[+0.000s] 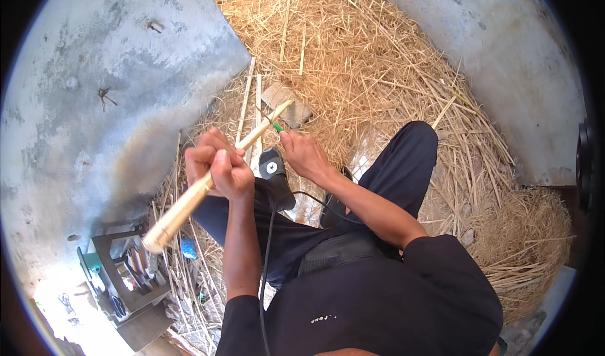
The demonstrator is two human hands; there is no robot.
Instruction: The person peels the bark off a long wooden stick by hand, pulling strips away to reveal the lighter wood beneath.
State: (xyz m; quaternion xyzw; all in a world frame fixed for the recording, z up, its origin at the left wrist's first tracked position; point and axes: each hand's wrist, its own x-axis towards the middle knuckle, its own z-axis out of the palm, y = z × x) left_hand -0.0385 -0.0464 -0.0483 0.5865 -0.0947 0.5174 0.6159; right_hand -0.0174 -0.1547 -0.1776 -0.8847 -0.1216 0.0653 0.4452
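A pale bamboo stick (208, 186) runs slantwise across the person's lap, its thick cut end low and beyond the left fingers, its thin tip rising just past the right fingertips. The left hand (217, 167) is wrapped in a full fist around the middle of the stick, fingers closed tight on it, which seems meant to keep the stick from turning or sliding while its tip is worked. The right hand (305, 154) is pinched shut on a small green-handled tool (277, 128), whose point meets the stick's thin end right at the fingertips; holding the tool short like this would give fine control at the tip.

Below both hands lies a black device (276, 173) on the person's dark trousers, with a thin black cable (271, 242) running down from it toward the body. Beyond the right fingers spreads a heap of dry straw (365, 59), with a flat grey stone (287, 100) just past the stick's tip and more split bamboo strips (252, 97) beside it. Far to the left of the left fingers, a grey concrete slab (113, 85) stands, and under the stick's thick end sits a small open box of tools (129, 271).
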